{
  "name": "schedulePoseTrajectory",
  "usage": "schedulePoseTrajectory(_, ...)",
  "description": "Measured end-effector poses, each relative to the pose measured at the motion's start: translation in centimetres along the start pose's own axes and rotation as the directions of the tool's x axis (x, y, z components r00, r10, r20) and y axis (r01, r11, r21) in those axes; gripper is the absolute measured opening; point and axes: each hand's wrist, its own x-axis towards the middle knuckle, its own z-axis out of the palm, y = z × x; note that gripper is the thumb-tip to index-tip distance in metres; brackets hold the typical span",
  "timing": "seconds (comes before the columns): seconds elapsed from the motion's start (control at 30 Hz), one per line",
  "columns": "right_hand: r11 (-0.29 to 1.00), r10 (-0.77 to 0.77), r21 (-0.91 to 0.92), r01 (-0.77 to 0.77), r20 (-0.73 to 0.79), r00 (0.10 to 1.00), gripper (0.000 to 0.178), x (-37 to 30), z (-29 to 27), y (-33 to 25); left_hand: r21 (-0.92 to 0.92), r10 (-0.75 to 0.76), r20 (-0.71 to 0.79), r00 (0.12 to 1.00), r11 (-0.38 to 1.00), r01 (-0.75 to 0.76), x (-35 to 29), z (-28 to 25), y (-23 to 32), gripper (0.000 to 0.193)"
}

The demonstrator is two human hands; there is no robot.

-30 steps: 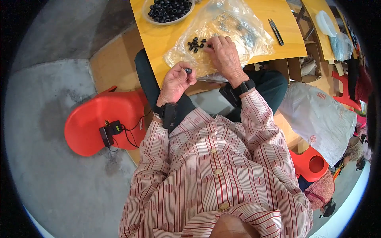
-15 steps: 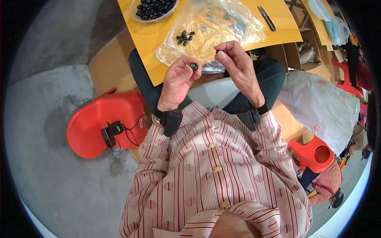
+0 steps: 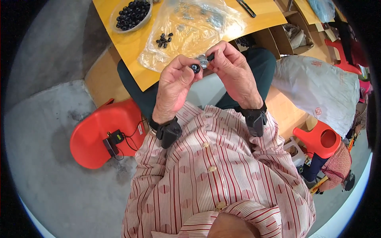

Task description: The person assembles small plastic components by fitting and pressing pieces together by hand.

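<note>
On my feed, the left hand [image 3: 173, 85] pinches a black bead [image 3: 195, 68] near the small black tube [image 3: 210, 57] clamped in the right hand [image 3: 237, 75]; on the table [image 3: 264, 18], a clear bowl [image 3: 137, 29] holds similar beads [image 3: 133, 15].

On the table [image 3: 270, 18], a bowl [image 3: 145, 21] is holding beads [image 3: 131, 16]; right of it, pieces [image 3: 170, 39] are lying on a bag [image 3: 186, 41], and snips [image 3: 247, 8] are lying further right. A chair [image 3: 89, 137] is standing at left, a sack [image 3: 317, 87] is resting at right.

a red chair [image 3: 87, 139] at left bears a black device [image 3: 110, 146]; at right, a whitish sack [image 3: 317, 89] above a red stool [image 3: 312, 139].
</note>
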Motion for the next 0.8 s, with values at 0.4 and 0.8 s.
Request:
schedulePoseTrajectory(0.4, 0.966, 0.104, 0.234, -0.107, 0.028, 0.994, 0.016, -1.1, 0.4, -0.7, 0.005, -0.023, -0.009, 1.000, 1.000, 0.023, -0.1, 1.7, -0.1, 0.025)
schedulePoseTrajectory(0.8, 0.989, -0.115, 0.089, 0.115, -0.001, 0.993, 0.013, -1.8, 0.1, -0.4, -0.029, -0.024, -0.011, 1.000, 0.999, 0.024, 0.1, 2.5, -0.5, 0.029)
